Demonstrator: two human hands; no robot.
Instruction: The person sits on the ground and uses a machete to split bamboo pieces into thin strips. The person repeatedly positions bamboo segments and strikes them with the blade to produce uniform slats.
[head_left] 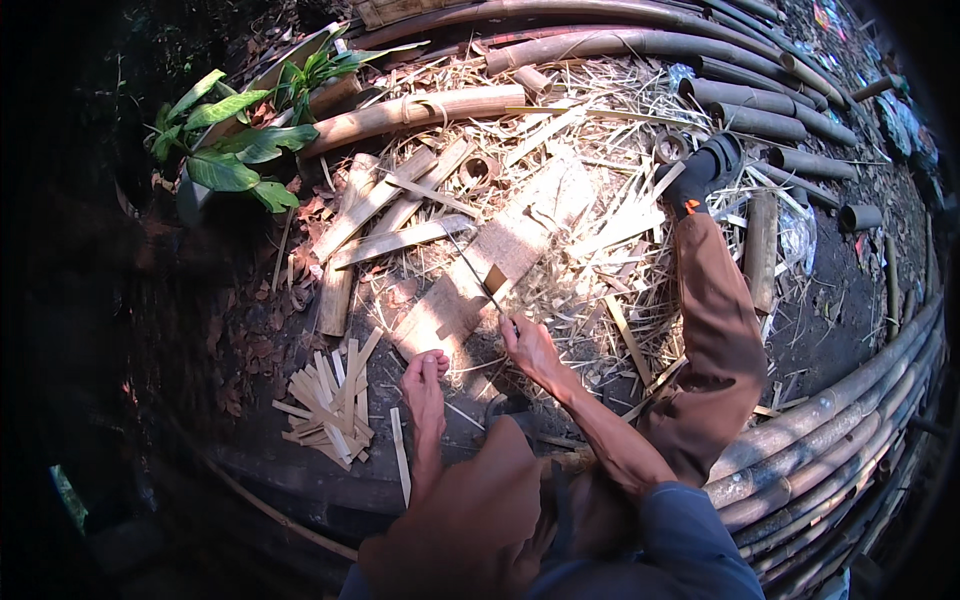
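Observation:
My right hand (530,347) is shut on the handle of a long thin blade (468,268) that slants up and to the left. The blade's edge rests by a small bamboo piece (495,280) standing on a worn flat plank (540,210) on the ground. My left hand is not visible. My bare foot (425,385) lies just left of the right hand, at the plank's near end. My other leg, in brown trousers (720,330), stretches out to the upper right and ends in a dark shoe (708,165).
A pile of thin split bamboo strips (330,400) lies left of the foot. Wider bamboo slats (385,210) and shavings litter the ground. Long bamboo poles (830,430) run along the right and top edges. A green leafy plant (235,140) grows at upper left.

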